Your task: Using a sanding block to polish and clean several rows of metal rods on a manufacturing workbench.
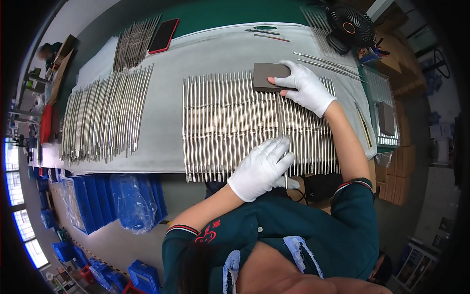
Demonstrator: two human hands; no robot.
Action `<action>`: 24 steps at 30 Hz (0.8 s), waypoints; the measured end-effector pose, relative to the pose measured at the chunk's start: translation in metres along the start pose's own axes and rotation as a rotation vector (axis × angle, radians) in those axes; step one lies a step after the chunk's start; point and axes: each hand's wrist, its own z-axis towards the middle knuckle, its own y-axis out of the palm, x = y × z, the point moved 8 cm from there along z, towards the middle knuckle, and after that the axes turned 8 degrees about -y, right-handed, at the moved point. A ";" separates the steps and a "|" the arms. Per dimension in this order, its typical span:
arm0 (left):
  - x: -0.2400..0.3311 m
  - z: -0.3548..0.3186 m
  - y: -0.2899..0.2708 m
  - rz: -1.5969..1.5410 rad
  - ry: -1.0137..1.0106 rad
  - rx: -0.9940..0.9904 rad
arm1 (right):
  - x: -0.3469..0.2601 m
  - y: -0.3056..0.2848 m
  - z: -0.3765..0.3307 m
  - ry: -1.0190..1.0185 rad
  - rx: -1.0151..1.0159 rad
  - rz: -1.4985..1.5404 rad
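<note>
A row of slim silver metal rods (220,117) lies side by side on the grey-white cloth in front of me. My right hand (308,88), in a white glove with bare fingertips showing, grips a flat grey-brown block (265,74) that looks like a sanding sponge. The block rests on the far ends of the rods. My left hand (260,169), also gloved in white, is at the near edge of the row. Its fingers and thumb close around one metal rod (281,117), whose near end sticks out below the hand.
More rods (105,117) lie in a bunch at the left, with darker rods (136,41) behind. A red-edged phone (164,36) lies beside those. Loose thin rods (328,64) and a black fan (348,27) are at far right. Another grey block (386,118) sits at the right edge.
</note>
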 end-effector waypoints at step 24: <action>-0.006 -0.005 0.005 0.006 0.017 -0.005 | 0.058 -0.012 -0.041 0.147 -0.009 -0.034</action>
